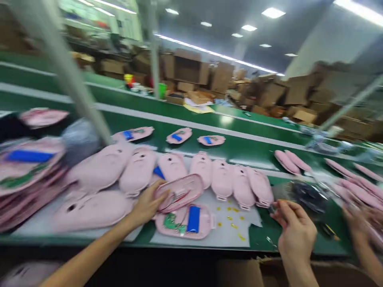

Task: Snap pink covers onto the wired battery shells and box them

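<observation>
My left hand (151, 203) grips the edge of a pink plastic shell half (190, 191), tilted, with thin wires inside it. Just below lies the other open shell half (206, 227), holding a blue battery (193, 219) and a green circuit board (173, 224). To the right, my right hand (295, 233) is raised over the bench with thumb and fingers pinched together. What sits in that pinch is too small and blurred to name. A clear bag of black parts (308, 195) lies beyond it. Small yellow pieces (233, 219) are scattered on the white sheet (200, 241) between my hands.
Several closed pink shells (221, 179) line the green bench (266, 241). Stacked open shells (30, 191) stand at left. More open shells (178, 136) lie on the green belt (248, 149). Another person's hand (359, 223) is at far right. A slanted post (74, 75) rises at left.
</observation>
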Action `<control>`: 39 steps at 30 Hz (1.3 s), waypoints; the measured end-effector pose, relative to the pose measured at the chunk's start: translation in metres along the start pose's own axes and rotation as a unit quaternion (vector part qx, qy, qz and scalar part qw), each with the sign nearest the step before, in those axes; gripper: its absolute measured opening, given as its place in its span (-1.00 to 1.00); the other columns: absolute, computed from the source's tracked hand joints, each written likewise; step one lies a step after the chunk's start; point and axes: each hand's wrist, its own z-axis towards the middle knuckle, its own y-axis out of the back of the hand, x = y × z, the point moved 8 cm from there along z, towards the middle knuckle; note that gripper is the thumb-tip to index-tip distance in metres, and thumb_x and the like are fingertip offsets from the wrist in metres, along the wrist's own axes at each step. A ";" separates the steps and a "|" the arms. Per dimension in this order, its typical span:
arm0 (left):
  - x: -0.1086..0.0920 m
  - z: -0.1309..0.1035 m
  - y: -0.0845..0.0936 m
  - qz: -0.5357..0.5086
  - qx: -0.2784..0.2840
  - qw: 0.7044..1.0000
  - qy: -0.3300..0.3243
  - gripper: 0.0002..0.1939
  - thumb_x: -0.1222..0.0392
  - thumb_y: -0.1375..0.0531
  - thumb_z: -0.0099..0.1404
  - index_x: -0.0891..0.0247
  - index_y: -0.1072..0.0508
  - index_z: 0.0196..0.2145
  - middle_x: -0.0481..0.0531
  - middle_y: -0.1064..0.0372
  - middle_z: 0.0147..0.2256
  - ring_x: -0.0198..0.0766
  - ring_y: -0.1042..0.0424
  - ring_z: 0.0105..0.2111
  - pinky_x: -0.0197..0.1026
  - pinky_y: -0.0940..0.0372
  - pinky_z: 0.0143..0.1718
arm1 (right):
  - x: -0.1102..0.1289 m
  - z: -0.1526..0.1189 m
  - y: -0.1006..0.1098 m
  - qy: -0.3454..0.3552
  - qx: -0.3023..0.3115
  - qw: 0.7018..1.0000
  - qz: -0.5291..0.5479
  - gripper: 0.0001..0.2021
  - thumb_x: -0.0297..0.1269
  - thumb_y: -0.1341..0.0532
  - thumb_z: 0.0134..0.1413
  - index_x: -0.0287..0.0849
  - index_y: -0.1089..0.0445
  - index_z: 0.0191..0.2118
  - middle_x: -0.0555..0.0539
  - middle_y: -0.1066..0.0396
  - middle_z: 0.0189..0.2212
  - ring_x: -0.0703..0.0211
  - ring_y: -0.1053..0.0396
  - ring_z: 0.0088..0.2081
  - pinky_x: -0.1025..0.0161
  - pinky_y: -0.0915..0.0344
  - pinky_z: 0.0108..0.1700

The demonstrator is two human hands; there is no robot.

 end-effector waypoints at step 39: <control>-0.032 -0.075 -0.009 -0.096 0.246 0.916 -0.302 -0.51 0.47 -0.01 0.21 0.19 -0.38 0.06 0.12 -0.42 0.01 -0.13 -0.42 -0.03 -0.20 -0.29 0.00 | 0.038 -0.165 -0.168 0.368 0.531 0.629 -0.432 -0.05 0.08 -0.36 -0.18 -0.18 -0.01 0.30 -0.28 -0.09 0.23 -0.18 -0.06 0.23 -0.05 -0.12 0.18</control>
